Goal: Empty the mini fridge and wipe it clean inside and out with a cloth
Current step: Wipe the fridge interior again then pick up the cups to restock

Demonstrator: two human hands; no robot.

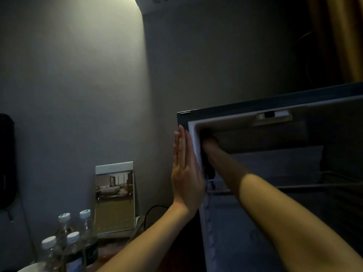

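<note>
The mini fridge point(275, 104) is found open at the right of the view. The left grip point(185, 173) is laid flat against the outer left side of its casing, fingers straight and pressed together. The right grip point(209, 143) is placed in the upper left corner of the interior, at a dark cloth point(209, 169) against the inner wall; whether its fingers are curled cannot be told. Four capped bottles point(67, 242) and a picture card point(115, 197) are noted on the tabletop point(115, 249) at the left.
</note>
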